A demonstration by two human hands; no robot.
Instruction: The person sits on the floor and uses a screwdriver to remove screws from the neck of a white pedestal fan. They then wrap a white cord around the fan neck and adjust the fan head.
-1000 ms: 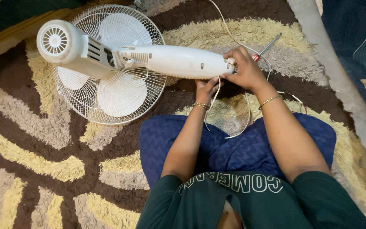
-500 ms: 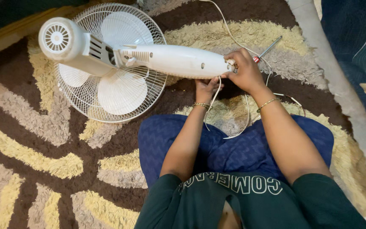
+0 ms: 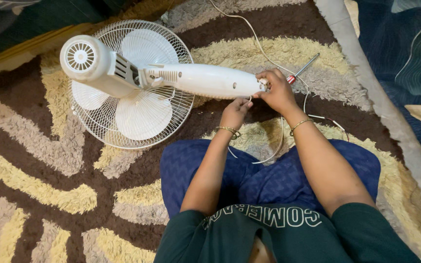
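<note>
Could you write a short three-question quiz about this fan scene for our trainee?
1. True or false: the white fan lies grille-down on the rug.
2. Which hand grips the end of the fan's neck? A) left hand B) right hand
3. What tool lies on the rug just beyond the right hand?

Key: 1 true. 2 B. 3 a screwdriver with a red handle.

left hand (image 3: 234,111) curled, right hand (image 3: 277,90) gripping
</note>
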